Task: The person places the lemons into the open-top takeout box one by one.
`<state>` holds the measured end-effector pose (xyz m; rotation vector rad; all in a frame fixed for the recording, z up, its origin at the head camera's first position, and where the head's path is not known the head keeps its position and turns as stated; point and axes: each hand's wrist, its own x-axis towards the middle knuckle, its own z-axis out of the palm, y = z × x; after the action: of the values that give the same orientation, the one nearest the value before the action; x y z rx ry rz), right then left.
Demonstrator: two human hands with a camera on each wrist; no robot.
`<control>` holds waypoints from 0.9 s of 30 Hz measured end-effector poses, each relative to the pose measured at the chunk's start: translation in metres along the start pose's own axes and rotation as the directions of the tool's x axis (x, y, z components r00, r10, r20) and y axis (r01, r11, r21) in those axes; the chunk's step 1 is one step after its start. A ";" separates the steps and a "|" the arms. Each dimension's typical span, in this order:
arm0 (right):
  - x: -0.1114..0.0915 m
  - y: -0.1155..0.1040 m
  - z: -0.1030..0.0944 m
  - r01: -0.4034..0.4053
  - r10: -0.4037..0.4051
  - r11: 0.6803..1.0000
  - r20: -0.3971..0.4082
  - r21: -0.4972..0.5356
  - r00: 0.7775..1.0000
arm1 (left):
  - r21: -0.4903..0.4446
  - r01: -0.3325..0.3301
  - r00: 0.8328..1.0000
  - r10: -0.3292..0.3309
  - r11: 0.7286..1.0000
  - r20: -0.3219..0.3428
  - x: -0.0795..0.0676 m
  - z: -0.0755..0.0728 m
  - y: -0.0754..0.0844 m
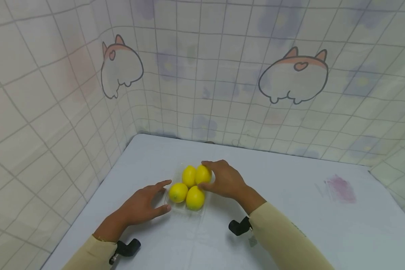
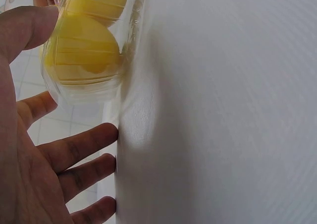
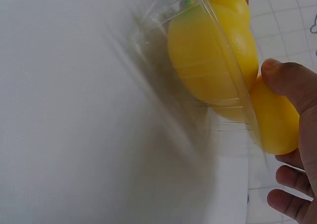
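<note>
A clear plastic tray holds several yellow lemons on the white table. My right hand grips the far right lemon, with its thumb on the near side and fingers round the far side. The right wrist view shows that lemon at the tray's rim, between thumb and fingers. At the tray's left side is my left hand, its fingers spread and thumb apart. Its thumb is right by the tray wall in the left wrist view. Another lemon lies at the left of the tray, beside a front lemon.
Grid-patterned curtains with cartoon animal prints line the back and sides of the table. A pink stain marks the table at the right. Black camera mounts stick out from both wrists.
</note>
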<state>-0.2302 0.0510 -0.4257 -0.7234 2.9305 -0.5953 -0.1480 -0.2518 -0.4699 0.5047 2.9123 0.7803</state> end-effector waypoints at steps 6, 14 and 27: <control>0.000 -0.002 0.002 -0.005 0.005 1.000 0.021 -0.016 1.000 | 0.003 -0.008 1.000 0.008 1.000 -0.002 0.001 0.000 0.000; -0.001 -0.003 0.004 0.011 -0.010 0.999 0.007 -0.037 1.000 | -0.005 0.000 1.000 0.000 1.000 0.004 0.000 -0.001 0.002; -0.004 -0.003 0.003 0.044 -0.046 0.998 -0.040 -0.038 0.998 | 0.005 0.008 1.000 -0.008 1.000 0.009 -0.001 -0.002 0.004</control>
<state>-0.2250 0.0494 -0.4271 -0.7927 2.9773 -0.5667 -0.1466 -0.2497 -0.4665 0.4958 2.9070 0.7681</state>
